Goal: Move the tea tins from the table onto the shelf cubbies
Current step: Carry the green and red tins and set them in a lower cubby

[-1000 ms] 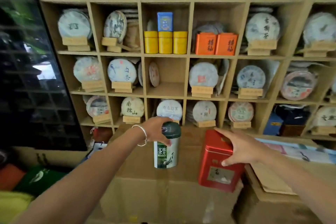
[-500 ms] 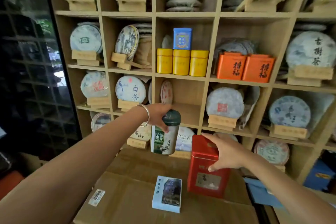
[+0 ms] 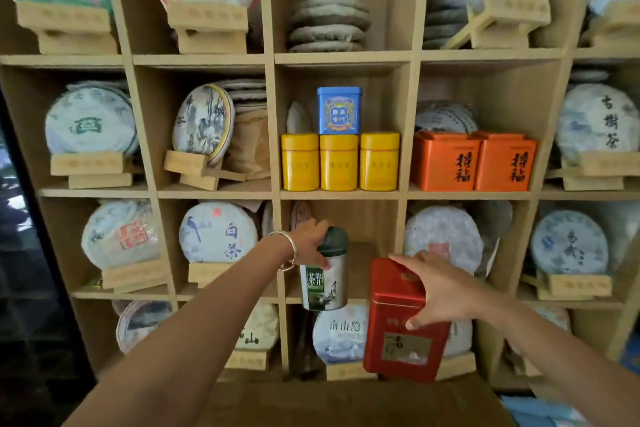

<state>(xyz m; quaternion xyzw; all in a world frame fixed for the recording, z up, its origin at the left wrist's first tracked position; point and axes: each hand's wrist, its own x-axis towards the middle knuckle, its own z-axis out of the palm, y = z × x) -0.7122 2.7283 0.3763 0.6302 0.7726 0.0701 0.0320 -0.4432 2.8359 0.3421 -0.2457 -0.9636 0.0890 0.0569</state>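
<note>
Tins, two of them, are held up in front of the wooden cubby shelf (image 3: 341,57), clear of any surface. The round silver tea tin with a dark green domed lid and green label (image 3: 325,270) hangs from the left hand (image 3: 308,241), whose fingers are clenched over the lid and upper wall; it sits before the mouth of the middle cubby of the third visible row, its base level with that cubby's front edge. A thin silver bangle (image 3: 288,250) circles the left wrist. Just to its right and lower, the tall red rectangular tea tin with a gold label (image 3: 398,322) is grasped by the right hand (image 3: 440,291), fingers wrapped across its top and right side, thumb on the front face. The red tin overlaps the row beneath, covering part of a paper-wrapped round tea cake (image 3: 341,333) on a wooden stand.

In the cubby directly above the silver tin stand three yellow cylindrical tins (image 3: 339,163) side by side, with a blue square tin (image 3: 339,110) stacked on the middle one. The cubby to their right holds two orange square tins with black characters (image 3: 474,163), touching each other. Most other cubbies hold wrapped round tea cakes propped on wooden stands. A brown cardboard surface (image 3: 346,406) lies along the bottom edge.
</note>
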